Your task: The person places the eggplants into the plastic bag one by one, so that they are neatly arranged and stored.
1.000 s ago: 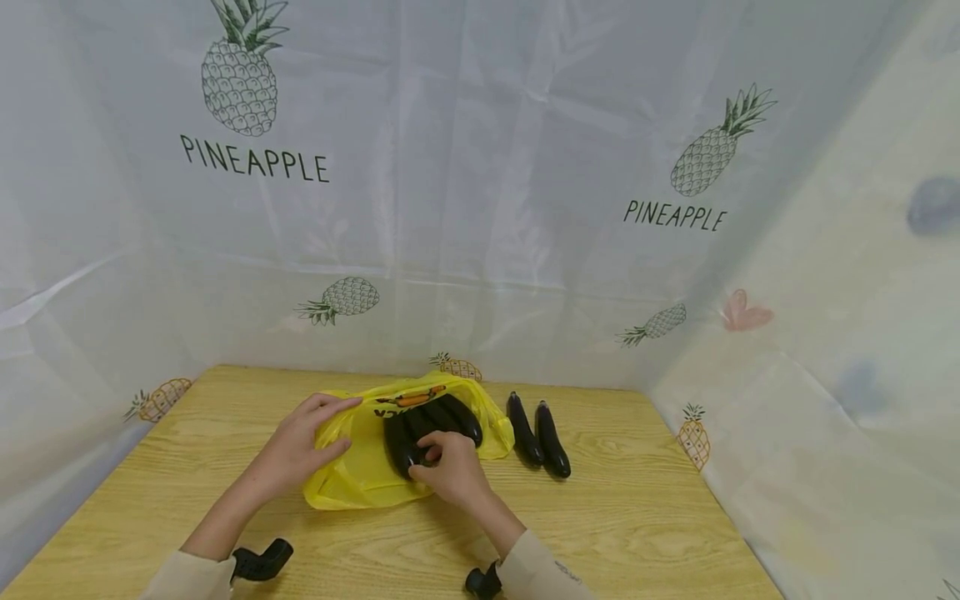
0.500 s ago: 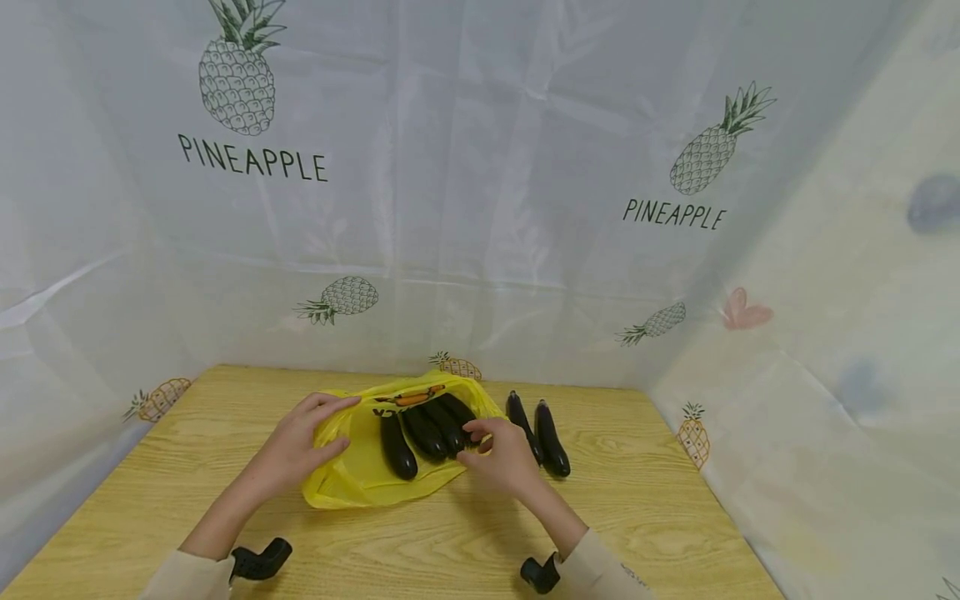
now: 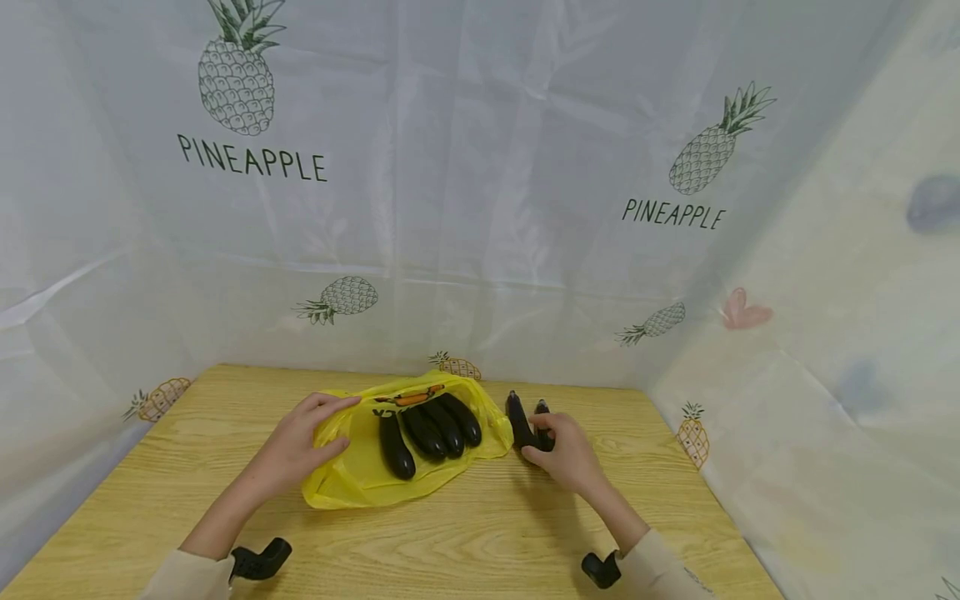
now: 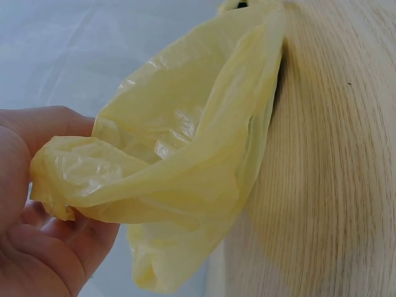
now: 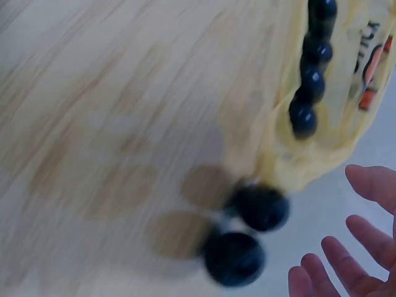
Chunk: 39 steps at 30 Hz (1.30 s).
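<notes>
A yellow plastic bag [image 3: 352, 475] lies on its side with its mouth towards me. Inside it several dark eggplants [image 3: 396, 448] rest side by side. My left hand [image 3: 300, 442] holds the bag's left rim, thumb and index finger spread apart; the left wrist view shows the film [image 4: 167, 179] bunched between thumb and curled fingers. Right of the bag, two more eggplants lie on the table, one nearer the bag [image 3: 517, 421] and one [image 5: 235, 258] farther out. My right hand [image 3: 566, 457] hovers over their near ends, fingers spread and apart from them in the right wrist view.
The wooden table [image 3: 375, 554] reaches back to a pale curtain [image 3: 465, 208] printed with pineapples. Another light sheet [image 3: 847, 375] hangs along the right side. A black wrist mount [image 3: 261, 559] sits at my left cuff, another [image 3: 602, 570] at the right.
My right hand has left the eggplants in the bag and moved right to the two outside it. The leftmost eggplant now lies apart from the others. My left hand stays at the rim.
</notes>
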### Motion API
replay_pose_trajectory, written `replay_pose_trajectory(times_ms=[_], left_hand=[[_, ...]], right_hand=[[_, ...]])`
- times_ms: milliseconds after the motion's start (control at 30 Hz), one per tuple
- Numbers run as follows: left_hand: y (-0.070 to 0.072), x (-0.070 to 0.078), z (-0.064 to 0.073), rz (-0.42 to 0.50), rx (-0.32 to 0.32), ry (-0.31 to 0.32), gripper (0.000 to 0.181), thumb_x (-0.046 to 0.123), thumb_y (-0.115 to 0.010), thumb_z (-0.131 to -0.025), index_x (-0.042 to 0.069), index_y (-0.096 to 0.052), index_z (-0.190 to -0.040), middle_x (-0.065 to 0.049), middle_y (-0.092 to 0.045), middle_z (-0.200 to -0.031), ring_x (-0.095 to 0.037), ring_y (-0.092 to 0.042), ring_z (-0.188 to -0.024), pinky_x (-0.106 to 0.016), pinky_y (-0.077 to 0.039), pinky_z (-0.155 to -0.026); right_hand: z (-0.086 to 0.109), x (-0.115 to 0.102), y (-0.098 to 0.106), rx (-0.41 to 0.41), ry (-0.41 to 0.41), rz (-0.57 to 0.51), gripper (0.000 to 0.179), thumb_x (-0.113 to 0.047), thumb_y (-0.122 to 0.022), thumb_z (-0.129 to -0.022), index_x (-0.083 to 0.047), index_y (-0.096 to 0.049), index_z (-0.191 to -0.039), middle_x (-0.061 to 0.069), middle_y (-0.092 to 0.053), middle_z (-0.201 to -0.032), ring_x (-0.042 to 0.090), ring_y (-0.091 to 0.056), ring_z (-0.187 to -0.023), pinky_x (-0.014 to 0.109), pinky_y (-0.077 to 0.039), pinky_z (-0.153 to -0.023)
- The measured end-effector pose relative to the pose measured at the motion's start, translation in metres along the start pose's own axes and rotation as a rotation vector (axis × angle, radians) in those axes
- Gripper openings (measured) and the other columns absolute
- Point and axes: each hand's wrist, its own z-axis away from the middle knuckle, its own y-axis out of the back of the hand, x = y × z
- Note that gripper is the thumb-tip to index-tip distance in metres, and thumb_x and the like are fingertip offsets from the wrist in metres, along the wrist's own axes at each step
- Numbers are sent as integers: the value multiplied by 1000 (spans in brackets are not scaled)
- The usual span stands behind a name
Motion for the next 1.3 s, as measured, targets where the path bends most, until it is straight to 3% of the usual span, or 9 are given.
replay_pose_trajectory(times_ms=[167,467,933,1300], left_hand=[[0,0,0,-5,0,0,60,3,-81,-94,10,-61,-150,-8,-62,-128,-32,-62,-115,-55,-54,-91],[0,0,1,-4,3,-4,60,2,-80,-94,10,-61,-150,-7,-62,-127,-31,-62,-115,-55,-54,-91],[1,0,1,0,-5,6,58,7,-80,-96,10,-61,-150,-6,-61,-127,-31,-62,-116,-55,-54,-94],[1,-1,1,-4,-9,5,59,6,-79,-96,11,-61,-151,-6,-61,-128,-30,-61,-115,-54,-54,-93]], right_hand=[[3,21,4,9,-30,29,48,-14,-87,-89,-2,-71,-133,22,-67,-126,44,-66,-109,54,-58,-89],[7,42,4,16,-51,65,52,-13,-90,-85,0,-71,-132,23,-67,-119,40,-66,-97,53,-58,-80],[7,58,0,-6,-82,64,51,-12,-90,-84,0,-71,-130,19,-66,-110,25,-68,-83,45,-59,-73],[7,56,5,-41,-135,18,50,-7,-85,-87,3,-68,-134,19,-72,-108,32,-75,-87,45,-62,-73]])
